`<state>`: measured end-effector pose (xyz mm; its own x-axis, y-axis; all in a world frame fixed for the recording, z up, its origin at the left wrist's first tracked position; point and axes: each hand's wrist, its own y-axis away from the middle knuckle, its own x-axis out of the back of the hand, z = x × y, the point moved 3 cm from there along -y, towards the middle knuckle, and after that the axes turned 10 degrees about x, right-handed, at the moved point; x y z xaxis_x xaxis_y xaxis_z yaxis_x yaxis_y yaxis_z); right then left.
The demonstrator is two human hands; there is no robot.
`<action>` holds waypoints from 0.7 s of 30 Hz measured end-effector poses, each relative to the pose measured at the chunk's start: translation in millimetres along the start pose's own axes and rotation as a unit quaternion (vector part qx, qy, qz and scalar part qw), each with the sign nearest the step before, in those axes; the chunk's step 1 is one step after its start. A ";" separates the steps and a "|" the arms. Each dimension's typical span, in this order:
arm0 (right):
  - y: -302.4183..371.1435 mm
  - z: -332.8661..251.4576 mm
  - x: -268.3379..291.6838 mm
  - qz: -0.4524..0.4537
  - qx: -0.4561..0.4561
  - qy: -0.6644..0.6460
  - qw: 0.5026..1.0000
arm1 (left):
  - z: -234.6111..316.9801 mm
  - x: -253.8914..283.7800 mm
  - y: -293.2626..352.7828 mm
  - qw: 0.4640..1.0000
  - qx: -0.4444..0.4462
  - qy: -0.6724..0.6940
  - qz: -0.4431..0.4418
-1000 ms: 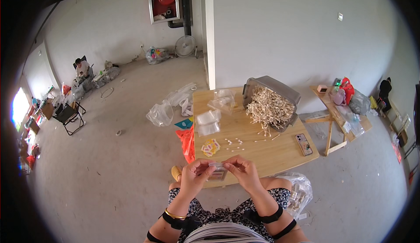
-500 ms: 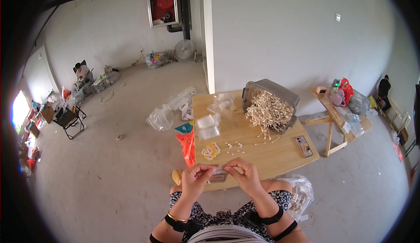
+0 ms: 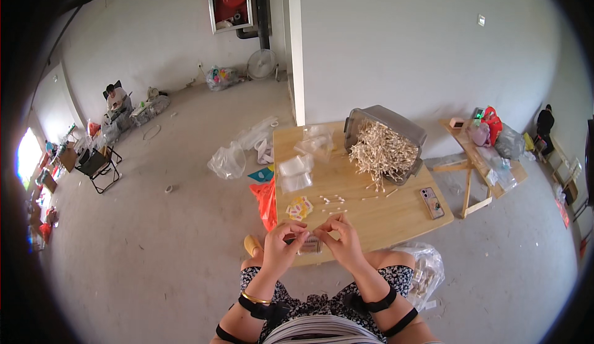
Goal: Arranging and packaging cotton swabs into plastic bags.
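Between my hands, at the table's near edge, hangs a small clear plastic bag (image 3: 310,245) with a row of cotton swabs inside. My left hand (image 3: 283,246) pinches its upper left edge, fingers closed. My right hand (image 3: 340,241) pinches close by at the upper right; the fingertips partly cover the bag's top. Just beyond lie a pile of yellow and white paper cards (image 3: 299,208) and several loose cotton swabs (image 3: 334,200). A grey plastic bin (image 3: 387,116) lies tipped on its side, with a heap of cotton swabs (image 3: 382,152) spilling from it.
On the wooden table (image 3: 377,223) are stacks of clear bags (image 3: 296,172) and a phone (image 3: 431,203). An orange-red bag (image 3: 265,204) hangs at its left edge. A clear sack (image 3: 426,269) stands by my right knee. A side table (image 3: 489,170) holds bags. Another person (image 3: 116,98) sits far left.
My hands have risen slightly with the small bag, and my right fingers have shifted along its top edge. The view has tilted a little; the table's things look unmoved.
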<state>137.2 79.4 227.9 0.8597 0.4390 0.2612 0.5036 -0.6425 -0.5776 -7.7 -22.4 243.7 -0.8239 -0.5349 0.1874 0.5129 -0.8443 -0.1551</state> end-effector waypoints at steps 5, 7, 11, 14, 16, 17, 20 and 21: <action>7.8 41.0 -14.1 -0.004 -0.092 -0.004 0.996 | -58.6 -0.8 -14.4 0.998 0.058 -0.021 0.018; 13.4 59.1 -18.7 -0.010 -0.131 -0.006 0.991 | -76.9 -5.3 -18.4 0.996 0.085 -0.009 0.012; 32.6 118.5 -30.5 -0.010 -0.187 -0.006 0.982 | -107.2 -20.4 -24.1 0.988 0.143 0.050 0.004; 47.2 136.5 -38.8 -0.005 -0.235 -0.040 0.971 | -117.0 -25.8 -21.6 0.979 0.203 0.026 -0.004; 56.2 144.6 -40.7 0.000 -0.251 -0.045 0.967 | -129.1 -28.0 -18.8 0.969 0.246 -0.005 -0.007; 61.6 150.7 -41.5 -0.009 -0.290 -0.040 0.956 | -140.3 -29.9 -18.2 0.966 0.258 0.005 -0.016; 73.8 168.0 -45.1 -0.054 -0.354 -0.032 0.933 | -174.3 -32.6 -15.6 0.955 0.292 0.020 -0.050; 75.7 170.1 -47.6 -0.089 -0.373 -0.030 0.923 | -182.0 -32.8 -15.3 0.948 0.309 0.022 -0.074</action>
<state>119.8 116.7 40.2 0.7629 0.5984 0.2449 0.5743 -0.8011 0.1685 -32.5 13.8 63.3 -0.9003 -0.4183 0.1205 0.4229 -0.7751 0.4694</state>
